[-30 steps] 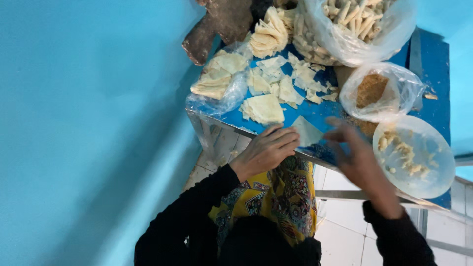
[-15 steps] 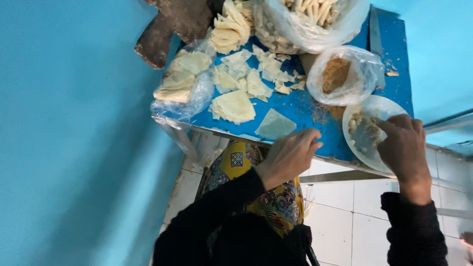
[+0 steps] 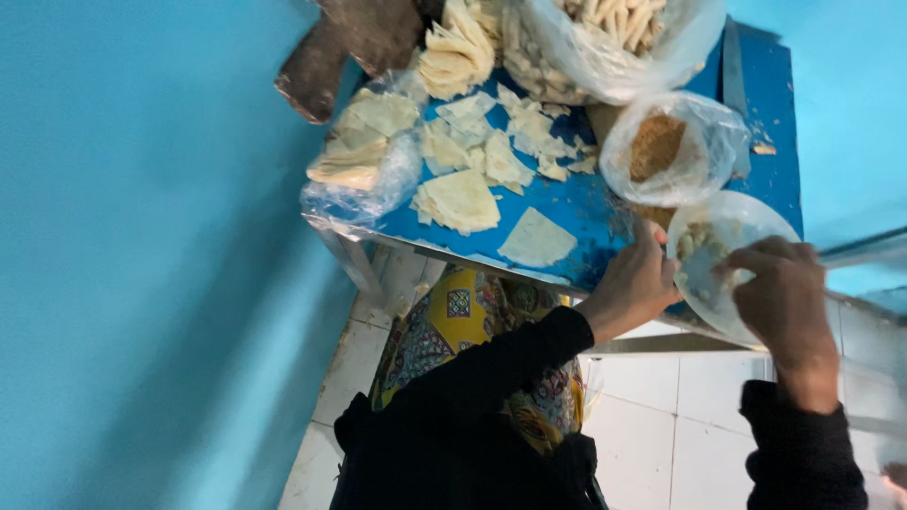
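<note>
The right hand [image 3: 782, 293] curls its fingers inside a clear plastic bowl [image 3: 746, 227] at the blue table's [image 3: 586, 203] near corner, whether pinching anything I cannot tell, while the left hand [image 3: 635, 283] grips the bowl's rim. A bag of brown crumbs [image 3: 673, 149] sits just behind it, and a triangular pastry sheet [image 3: 537, 239] lies beside the left hand. The bowl holds pale lumpy filling.

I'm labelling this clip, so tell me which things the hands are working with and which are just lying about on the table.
In use:
left hand at the rim of the clear bowl
right hand reaching into that bowl's filling

Lying about:
single triangular wrapper
stack of wrappers
bag of brown crumbs
big bag of rolled pieces
blue table
</note>
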